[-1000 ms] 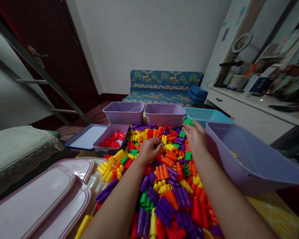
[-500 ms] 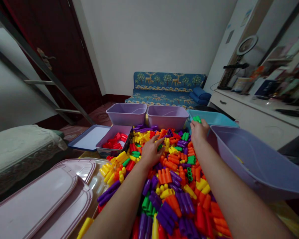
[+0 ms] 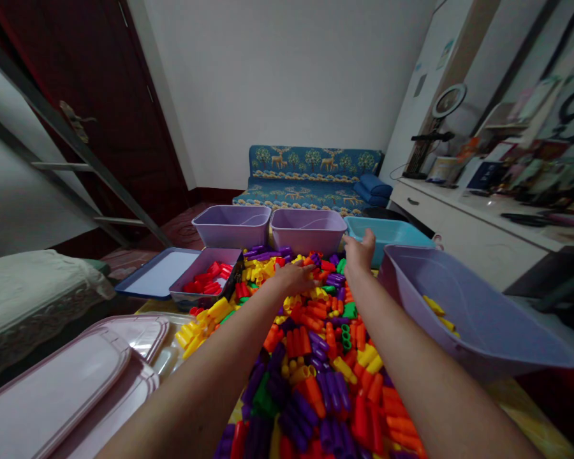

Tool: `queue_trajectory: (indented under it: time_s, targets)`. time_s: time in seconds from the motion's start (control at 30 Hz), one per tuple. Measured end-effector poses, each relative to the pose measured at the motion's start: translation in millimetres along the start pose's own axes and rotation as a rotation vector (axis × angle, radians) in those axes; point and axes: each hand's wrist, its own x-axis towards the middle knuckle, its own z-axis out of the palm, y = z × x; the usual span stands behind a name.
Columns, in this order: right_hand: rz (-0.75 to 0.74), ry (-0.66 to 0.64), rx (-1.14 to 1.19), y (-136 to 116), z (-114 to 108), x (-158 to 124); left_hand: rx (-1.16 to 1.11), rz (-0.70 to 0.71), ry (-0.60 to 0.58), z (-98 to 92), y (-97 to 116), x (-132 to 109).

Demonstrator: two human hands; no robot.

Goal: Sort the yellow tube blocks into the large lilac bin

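Note:
My left hand reaches over the middle of a heap of plastic toy pieces in red, orange, yellow, green and purple. Its fingers stretch to the right, low on the pieces, and nothing shows gripped in them. My right hand is at the near left corner of the teal bin, thumb and fingers apart, with no piece visible between them. The floor of that bin is largely hidden. Many of the pieces look like short tubes joined side by side.
Two purple bins stand behind the heap; a larger purple bin at right holds yellow pieces. Red pieces lie in a box at left, beside its lid. Pale lids lie at front left. A blue sofa stands behind.
The green piece no longer shows in my right hand, whose fingers have opened by the teal bin. My left hand stays low over the heap. The view has shifted right.

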Motion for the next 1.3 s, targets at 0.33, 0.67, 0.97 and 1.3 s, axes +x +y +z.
queue_trajectory:
  time_s: [0.33,0.67,0.97,1.3]
  targets:
    - [-0.109,-0.795,-0.484,3,-54,-101,-0.199,0.130,0.202,6.1,-21,-12]
    - [-0.189,-0.856,-0.645,-22,-67,-129,-0.198,0.216,0.174,12.2,-11,-59]
    - [-0.312,-0.811,-0.599,-91,-198,-222,-0.312,0.189,0.213,-4.7,15,-223]
    - [-0.380,-0.775,-1.034,-64,-287,-324,-0.092,-0.129,0.369,88.8,50,-366]
